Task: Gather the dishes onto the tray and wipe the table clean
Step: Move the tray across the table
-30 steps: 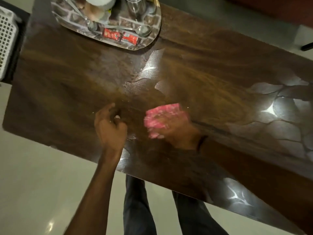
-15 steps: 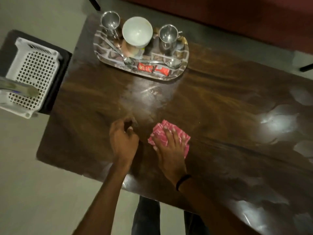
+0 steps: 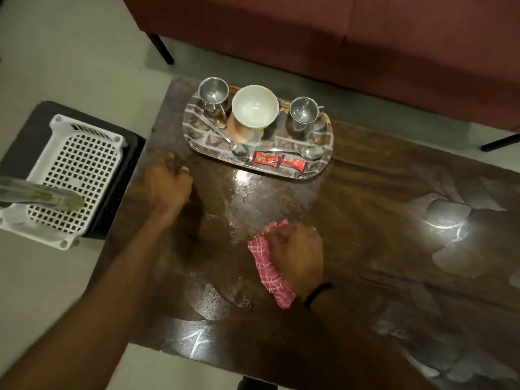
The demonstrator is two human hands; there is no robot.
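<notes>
Here the right hand (image 3: 295,254) has its grip closed on the red cloth (image 3: 268,266), mid-surface (image 3: 394,192); the left hand (image 3: 167,184), blurred near the left edge, has curled fingers, grip unclear.

Table being wiped, dishes gathered on tray

A red checked cloth (image 3: 270,266) was gripped in the right hand (image 3: 298,254) on the dark table (image 3: 380,192); the left hand (image 3: 167,184), blurred, was rested near the tray (image 3: 323,142) at the far left.
</notes>
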